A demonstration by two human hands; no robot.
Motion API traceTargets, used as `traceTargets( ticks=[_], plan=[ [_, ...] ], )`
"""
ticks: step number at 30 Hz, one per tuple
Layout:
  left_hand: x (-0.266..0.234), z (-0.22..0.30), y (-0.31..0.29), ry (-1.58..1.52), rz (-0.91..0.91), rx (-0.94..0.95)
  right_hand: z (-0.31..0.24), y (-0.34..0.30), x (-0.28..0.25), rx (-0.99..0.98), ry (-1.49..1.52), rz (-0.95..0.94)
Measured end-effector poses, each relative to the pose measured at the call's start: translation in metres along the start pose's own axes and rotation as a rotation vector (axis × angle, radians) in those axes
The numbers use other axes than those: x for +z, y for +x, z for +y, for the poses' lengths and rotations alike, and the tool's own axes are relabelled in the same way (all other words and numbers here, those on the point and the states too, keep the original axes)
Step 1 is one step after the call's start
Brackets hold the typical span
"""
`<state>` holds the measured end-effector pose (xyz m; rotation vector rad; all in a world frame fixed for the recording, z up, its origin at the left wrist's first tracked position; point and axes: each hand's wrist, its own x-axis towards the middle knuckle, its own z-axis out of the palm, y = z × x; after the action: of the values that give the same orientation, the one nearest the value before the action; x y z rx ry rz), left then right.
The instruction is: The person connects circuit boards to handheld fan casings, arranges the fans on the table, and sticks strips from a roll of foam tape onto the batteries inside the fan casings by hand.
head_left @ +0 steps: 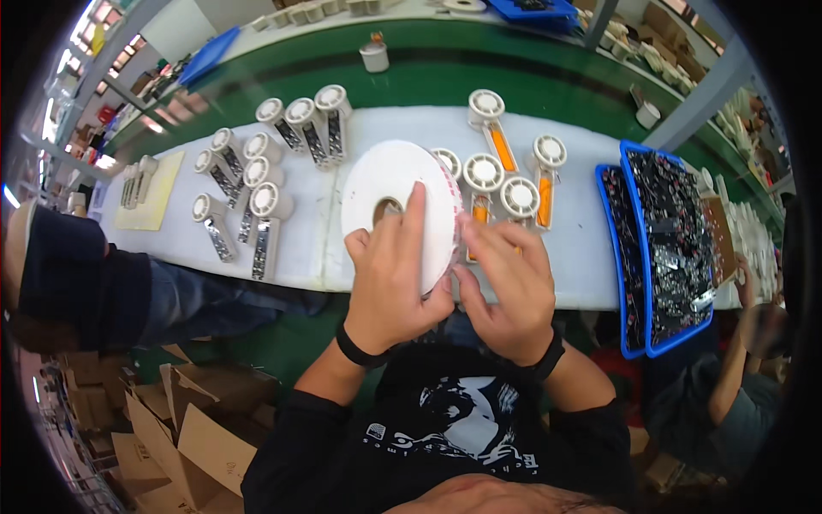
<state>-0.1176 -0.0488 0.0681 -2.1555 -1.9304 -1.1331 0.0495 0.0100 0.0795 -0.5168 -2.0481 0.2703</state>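
Note:
A large white tape roll (pixel 364 184) with red marks along its rim stands tilted over the table's front edge. My left hand (pixel 390 278) is closed round it, index finger stretched across its face beside the core hole. At the roll's right rim, my right hand (pixel 518 295) has its fingers bent, with index finger and thumb against the edge. Any strip between them is too small to make out. Just beyond lie several white round-headed housings (pixel 484 173) with orange strips in their handles, some partly hidden behind the roll and my right hand.
More white housings (pixel 271 201) with dark, silvery insides stand left on the white tabletop (pixel 342 257). Blue trays (pixel 651 330) of small dark parts overlap at the right. Behind runs a green surface with a white cup (pixel 374 58). Cardboard boxes (pixel 214 445) lie lower left; people sit on both sides.

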Motion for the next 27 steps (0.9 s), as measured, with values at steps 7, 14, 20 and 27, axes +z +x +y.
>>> traceTargets(
  ticks=[7, 14, 20, 27],
  plan=[
    [0.005, -0.006, 0.004, 0.005, -0.003, -0.034, -0.005, -0.009, 0.016, 0.029, -0.025, 0.075],
    [0.005, -0.017, 0.009, -0.026, 0.017, -0.038, 0.011, 0.006, 0.011, 0.163, 0.226, 0.035],
    [-0.010, -0.016, 0.014, -0.312, -0.140, -0.102, 0.031, 0.016, -0.003, -0.066, 0.284, -0.108],
    [-0.022, -0.060, 0.022, -0.392, 0.140, -0.276, 0.040, 0.041, -0.056, -0.041, 0.000, 0.008]
  ],
)
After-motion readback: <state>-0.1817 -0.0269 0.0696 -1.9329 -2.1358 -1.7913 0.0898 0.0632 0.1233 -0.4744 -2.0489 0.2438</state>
